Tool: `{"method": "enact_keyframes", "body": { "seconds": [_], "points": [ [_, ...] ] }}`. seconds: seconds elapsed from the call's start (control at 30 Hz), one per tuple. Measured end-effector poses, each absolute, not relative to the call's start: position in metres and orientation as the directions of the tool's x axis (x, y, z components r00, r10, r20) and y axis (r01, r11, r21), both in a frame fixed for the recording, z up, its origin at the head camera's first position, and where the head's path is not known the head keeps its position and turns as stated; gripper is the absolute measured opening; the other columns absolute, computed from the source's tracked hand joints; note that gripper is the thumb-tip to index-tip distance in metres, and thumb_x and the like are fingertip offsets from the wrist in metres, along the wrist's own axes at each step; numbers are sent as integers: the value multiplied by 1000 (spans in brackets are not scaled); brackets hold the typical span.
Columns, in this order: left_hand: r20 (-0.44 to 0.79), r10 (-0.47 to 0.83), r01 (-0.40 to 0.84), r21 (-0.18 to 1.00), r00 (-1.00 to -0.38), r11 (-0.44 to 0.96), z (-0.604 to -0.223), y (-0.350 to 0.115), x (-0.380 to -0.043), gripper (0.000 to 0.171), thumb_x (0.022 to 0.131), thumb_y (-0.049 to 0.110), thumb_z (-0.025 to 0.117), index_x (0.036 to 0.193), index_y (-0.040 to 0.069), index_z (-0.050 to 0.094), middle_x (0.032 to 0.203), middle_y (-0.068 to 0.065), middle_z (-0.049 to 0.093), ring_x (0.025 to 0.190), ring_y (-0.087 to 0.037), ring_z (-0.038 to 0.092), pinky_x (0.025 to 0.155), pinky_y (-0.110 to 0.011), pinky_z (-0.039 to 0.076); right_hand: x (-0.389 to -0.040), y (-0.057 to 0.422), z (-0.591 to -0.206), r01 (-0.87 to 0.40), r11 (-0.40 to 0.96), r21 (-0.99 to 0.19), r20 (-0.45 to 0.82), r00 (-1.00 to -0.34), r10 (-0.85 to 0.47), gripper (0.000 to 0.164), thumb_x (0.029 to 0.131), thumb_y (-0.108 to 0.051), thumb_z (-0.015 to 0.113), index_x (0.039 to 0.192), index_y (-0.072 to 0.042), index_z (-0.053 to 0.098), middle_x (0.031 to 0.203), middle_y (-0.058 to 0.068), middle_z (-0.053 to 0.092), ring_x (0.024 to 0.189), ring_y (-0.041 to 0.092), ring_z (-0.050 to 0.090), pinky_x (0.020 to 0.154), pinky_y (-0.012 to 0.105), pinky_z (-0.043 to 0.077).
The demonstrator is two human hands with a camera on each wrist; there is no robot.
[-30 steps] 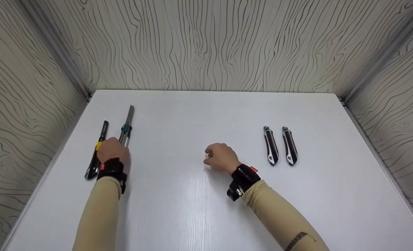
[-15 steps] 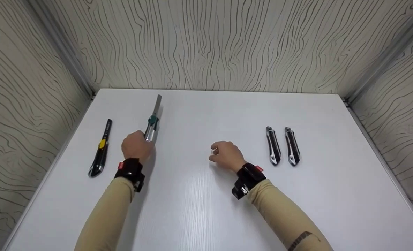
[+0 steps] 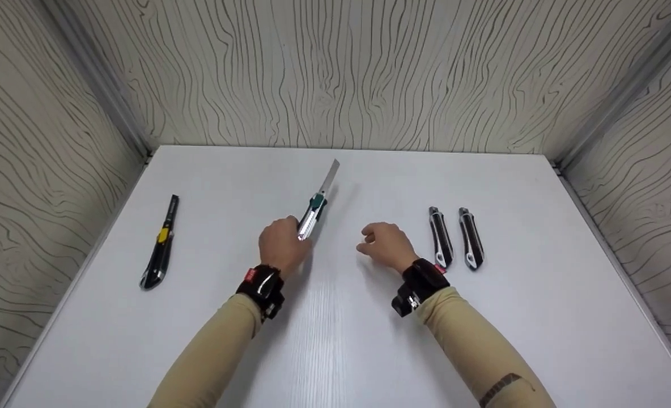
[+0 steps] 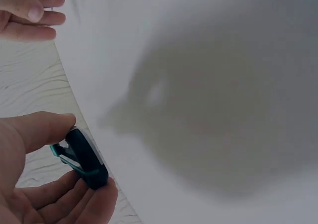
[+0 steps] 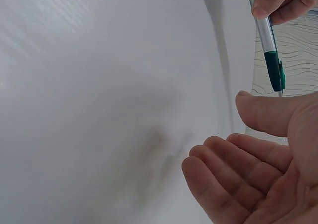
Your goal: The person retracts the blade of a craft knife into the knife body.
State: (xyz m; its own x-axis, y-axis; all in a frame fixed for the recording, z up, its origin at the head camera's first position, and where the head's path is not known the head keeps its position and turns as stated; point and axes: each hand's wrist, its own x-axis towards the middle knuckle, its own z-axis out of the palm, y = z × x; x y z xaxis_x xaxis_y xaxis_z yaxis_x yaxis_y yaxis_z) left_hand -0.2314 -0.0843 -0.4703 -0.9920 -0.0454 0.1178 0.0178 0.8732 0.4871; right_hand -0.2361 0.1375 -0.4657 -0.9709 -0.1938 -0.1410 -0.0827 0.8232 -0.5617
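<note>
left grip (image 3: 284,245): narrow, thumb and fingers holding the green-and-silver knife (image 3: 318,200) by its handle (image 3: 310,221).
knife's lie: forward of the left grip and slanting right; the long axis runs from the grip out to the bare blade (image 3: 329,177), whose tip is the part farthest from it.
knife's height: its shadow falls to the right, apart from the blade, so it seems held above the surface (image 3: 369,351).
nearer hand: the left grip, which has the knife; the right grip (image 3: 388,243) is just to its right, not touching it.
right grip: wide, thumb apart from loosely bent fingers, nothing between them.
dark-and-silver cutters (image 3: 441,237) (image 3: 471,237): side by side, right of the right grip, long axes pointing forward.
yellow-and-black cutter (image 3: 159,253): alone, left of the left grip, well apart.
since half a second ago: the left grip and knife have travelled right, away from the yellow-and-black cutter, and the knife leans farther right; the right grip has shifted slightly right; the three cutters stay put.
</note>
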Motion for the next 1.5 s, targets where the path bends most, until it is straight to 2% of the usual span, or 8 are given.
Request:
{"method": "enact_keyframes", "body": {
  "seconds": [0.37, 0.5, 0.6, 0.73, 0.87, 1.1, 1.3, 1.5],
  "points": [
    [145, 58, 121, 473, -988, 873, -471, -28, -219, 17, 76, 22, 75, 78, 9, 63, 67, -2, 59, 58, -16, 49, 53, -32, 38, -240, 158, -460, -71, 788, -611, -87, -984, -156, 42, 93, -28, 63, 118, 4, 65, 110, 20, 71, 104, 34, 66, 93, 47, 51],
    [155, 78, 144, 474, -985, 869, -471, -14, -215, 20, 75, 25, 77, 77, 10, 62, 67, -1, 59, 58, -16, 49, 52, -31, 38, -241, 161, -458, -45, 774, -632, -75, -990, -118, 40, 94, -32, 62, 115, 2, 68, 111, 19, 71, 104, 33, 66, 92, 46, 51],
    [157, 84, 150, 482, -984, 863, -470, -6, -213, 20, 75, 25, 76, 77, 11, 62, 66, 0, 58, 57, -15, 48, 51, -30, 38, -243, 164, -457, -30, 775, -632, -63, -994, -89, 37, 94, -34, 60, 109, -1, 71, 104, 16, 73, 94, 29, 67, 83, 41, 52],
    [165, 90, 160, 481, -982, 862, -471, 3, -210, 19, 75, 24, 75, 75, 12, 61, 65, 0, 57, 56, -14, 47, 50, -30, 38, -244, 167, -455, 34, 740, -672, -98, -994, -43, 40, 95, -38, 58, 105, -1, 72, 93, 15, 73, 73, 19, 65, 65, 30, 49],
    [184, 103, 179, 468, -978, 866, -473, 11, -206, 20, 76, 25, 76, 76, 12, 61, 66, 0, 58, 56, -14, 48, 50, -30, 40, -245, 168, -455, 132, 659, -741, -158, -987, 20, 40, 96, -37, 58, 100, 0, 71, 87, 15, 72, 63, 13, 62, 56, 24, 49],
    [218, 114, 200, 428, -969, 881, -477, 18, -199, 24, 77, 28, 78, 80, 11, 62, 70, -2, 62, 60, -16, 55, 53, -32, 45, -247, 164, -459, 276, 428, -861, -265, -960, 86, 37, 96, -27, 59, 108, 7, 66, 93, 15, 70, 76, 16, 67, 70, 28, 59],
    [252, 114, 213, 414, -961, 885, -479, 20, -196, 25, 78, 29, 77, 82, 9, 62, 73, -3, 63, 63, -18, 59, 55, -33, 47, -247, 161, -458, 326, 234, -916, -313, -945, 90, 37, 97, -22, 59, 113, 11, 61, 90, 13, 67, 69, 12, 66, 71, 28, 60],
    [238, 109, 213, 475, -965, 854, -479, 20, -193, 29, 78, 32, 79, 87, 9, 62, 75, -2, 63, 64, -15, 57, 56, -31, 45, -249, 161, -458, 338, 167, -926, -332, -941, 66, 36, 97, -19, 58, 114, 12, 59, 84, 8, 65, 68, 12, 67, 70, 26, 59]
  ]
}}
